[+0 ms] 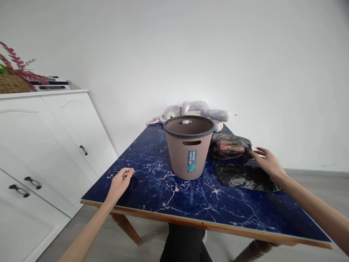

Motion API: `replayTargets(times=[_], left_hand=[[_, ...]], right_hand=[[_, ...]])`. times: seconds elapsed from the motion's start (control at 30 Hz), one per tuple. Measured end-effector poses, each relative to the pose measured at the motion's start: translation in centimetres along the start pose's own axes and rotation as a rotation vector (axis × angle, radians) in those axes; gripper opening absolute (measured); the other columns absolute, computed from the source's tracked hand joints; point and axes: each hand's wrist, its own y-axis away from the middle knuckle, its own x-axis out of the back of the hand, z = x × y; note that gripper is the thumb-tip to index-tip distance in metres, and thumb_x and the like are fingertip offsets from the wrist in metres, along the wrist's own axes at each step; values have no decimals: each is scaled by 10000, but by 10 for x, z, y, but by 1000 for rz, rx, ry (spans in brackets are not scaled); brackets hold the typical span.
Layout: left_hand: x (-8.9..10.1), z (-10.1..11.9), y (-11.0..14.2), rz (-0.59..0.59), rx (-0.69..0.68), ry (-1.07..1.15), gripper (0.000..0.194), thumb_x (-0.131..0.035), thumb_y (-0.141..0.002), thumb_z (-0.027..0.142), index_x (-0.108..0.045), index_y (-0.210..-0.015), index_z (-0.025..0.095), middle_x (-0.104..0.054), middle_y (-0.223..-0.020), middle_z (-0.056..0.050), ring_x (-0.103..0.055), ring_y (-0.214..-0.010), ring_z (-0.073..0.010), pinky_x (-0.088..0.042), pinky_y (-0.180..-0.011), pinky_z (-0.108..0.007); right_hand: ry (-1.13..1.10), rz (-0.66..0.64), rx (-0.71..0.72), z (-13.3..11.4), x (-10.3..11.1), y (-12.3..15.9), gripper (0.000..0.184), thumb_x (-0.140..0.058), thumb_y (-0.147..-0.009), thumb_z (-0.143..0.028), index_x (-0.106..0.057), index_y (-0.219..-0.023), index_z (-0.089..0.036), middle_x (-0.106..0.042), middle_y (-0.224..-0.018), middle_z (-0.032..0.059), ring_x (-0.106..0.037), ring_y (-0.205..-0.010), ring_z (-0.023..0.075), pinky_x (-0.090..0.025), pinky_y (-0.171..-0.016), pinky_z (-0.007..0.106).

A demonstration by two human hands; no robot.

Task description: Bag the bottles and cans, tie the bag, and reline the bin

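Observation:
A pinkish-brown garbage bin with a dark rim and a blue label stands upright on the table, between my hands. My left hand rests near the table's left front, its fingers curled loosely together and nothing visible in them. On the right, my right hand reaches to the gathered end of a black plastic bag with something reddish inside. Its fingers are apart, the tips at the bag's edge. Below that hand lies a flat, folded black plastic bag. The bin's inside bottom is hidden.
The table has a blue marbled top and a wooden edge. Behind the bin, grey plush toys lie against the wall. A white cabinet on the left carries a wicker basket with red leaves.

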Motion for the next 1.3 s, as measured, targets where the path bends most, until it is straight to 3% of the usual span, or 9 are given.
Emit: replayTargets(times=[0.17, 0.3, 0.47, 0.7, 0.87, 0.97, 1.03, 1.17, 1.3], left_hand=[[-2, -2, -2, 0, 23, 24, 569, -567, -849, 733, -736, -1018, 217, -826, -1063, -101, -748, -1020, -306, -527, -930, -373], [-2, -2, -2, -3, 34, 8, 595, -564, -837, 758, -734, -1022, 219, -825, -1067, -104, -747, -1016, -310, -525, -940, -381], [0, 4, 2, -9, 21, -5, 590, -547, -839, 757, -733, -1010, 223, -826, -1060, -97, -750, -1008, -302, -530, -912, -367], [2, 16, 7, -11, -37, -57, 571, -557, -808, 759, -732, -932, 229, -822, -974, -90, -731, -918, -296, -541, -831, -352], [-6, 42, 42, -53, -42, 17, 592, -561, -834, 801, -717, -921, 237, -804, -955, -82, -729, -943, -306, -544, -898, -384], [-17, 78, 87, -221, -102, 128, 544, -563, -924, 760, -716, -944, 238, -780, -962, -75, -722, -979, -292, -543, -926, -379], [-26, 107, 119, -481, -125, 274, 522, -554, -979, 723, -734, -1010, 233, -778, -1027, -90, -724, -993, -278, -551, -948, -381], [-45, 156, 160, -822, -10, 750, 680, -531, -996, 746, -611, -1474, 269, -708, -1397, -136, -702, -1234, -313, -523, -1123, -480], [-60, 169, 164, -695, 264, 862, 661, -678, -914, 717, -717, -1381, 250, -742, -1362, -126, -649, -1351, -371, -519, -1157, -509]], right_hand=[[322, -159, 181, 15, 39, 32, 473, -883, -725, -364, -740, -1148, -208, -740, -1233, 170, -647, -1240, 403, -422, -1134, 516], [651, -269, 396, 45, 47, 61, 650, -635, -861, -632, -659, -1310, -163, -680, -1366, 221, -608, -1313, 439, -409, -1188, 586], [733, -195, 542, 50, 41, 101, 526, -484, -970, -626, -646, -1252, -213, -689, -1291, 179, -640, -1247, 398, -450, -1151, 575], [609, -249, 482, 10, 18, 160, 316, -528, -971, -547, -625, -1101, -275, -717, -1143, 95, -688, -1089, 345, -527, -956, 488], [428, -36, 461, -44, 0, 207, 213, -560, -972, -487, -600, -1031, -286, -708, -1045, 78, -702, -967, 323, -531, -843, 453], [302, 121, 518, -79, -13, 245, 164, -585, -998, -432, -643, -1070, -297, -678, -1108, 111, -690, -1026, 342, -538, -894, 490], [228, 162, 565, -97, -24, 270, 155, -627, -997, -362, -677, -1134, -310, -665, -1173, 126, -685, -1089, 350, -551, -932, 512], [98, -138, 709, -109, -47, 311, 341, -660, -976, -226, -700, -1296, -335, -716, -1244, 102, -688, -1194, 335, -595, -993, 501], [-87, -305, 636, -105, -54, 336, 296, -652, -983, -235, -721, -1259, -316, -775, -1115, 77, -744, -1086, 296, -627, -933, 421]])
